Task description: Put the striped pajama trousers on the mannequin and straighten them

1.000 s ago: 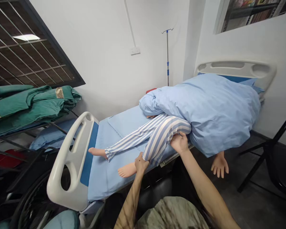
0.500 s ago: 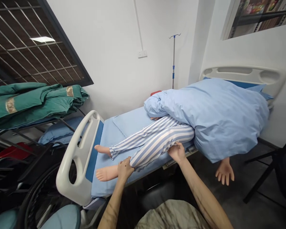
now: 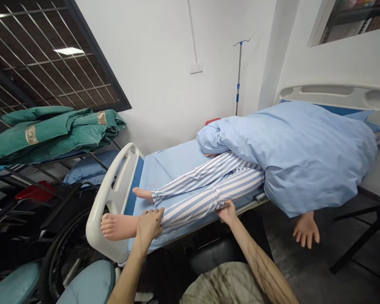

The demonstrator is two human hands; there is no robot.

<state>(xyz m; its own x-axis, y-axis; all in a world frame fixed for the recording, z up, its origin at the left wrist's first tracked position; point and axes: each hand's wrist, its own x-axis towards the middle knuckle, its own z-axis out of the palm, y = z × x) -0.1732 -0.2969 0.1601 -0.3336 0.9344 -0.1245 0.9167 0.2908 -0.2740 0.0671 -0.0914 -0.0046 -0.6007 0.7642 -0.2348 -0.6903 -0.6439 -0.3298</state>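
A manikin in blue-and-white striped trousers [image 3: 190,210] lies on a bed. My left hand [image 3: 150,224] is wrapped over the ankle of its nearer leg, by the trouser cuff. That leg's bare foot [image 3: 118,226] sticks out in front of the footboard [image 3: 96,219]. My right hand [image 3: 228,212] grips the same leg from below near the knee, its fingers partly hidden under it. The farther leg [image 3: 183,180] rests on the light blue sheet [image 3: 167,162]. A blue quilt [image 3: 297,156] covers the upper body, and one manikin hand [image 3: 306,230] hangs out below it.
An IV pole [image 3: 238,80] stands behind the bed by the wall. To the left are a wheelchair wheel [image 3: 55,257], padded teal stools [image 3: 87,285] and folded green covers [image 3: 57,133]. Black stand legs [image 3: 356,240] are on the right.
The nearer leg has gone from bent at the knee to almost straight. Its foot and my left hand have moved left toward the footboard, and my right hand has shifted slightly left and down.
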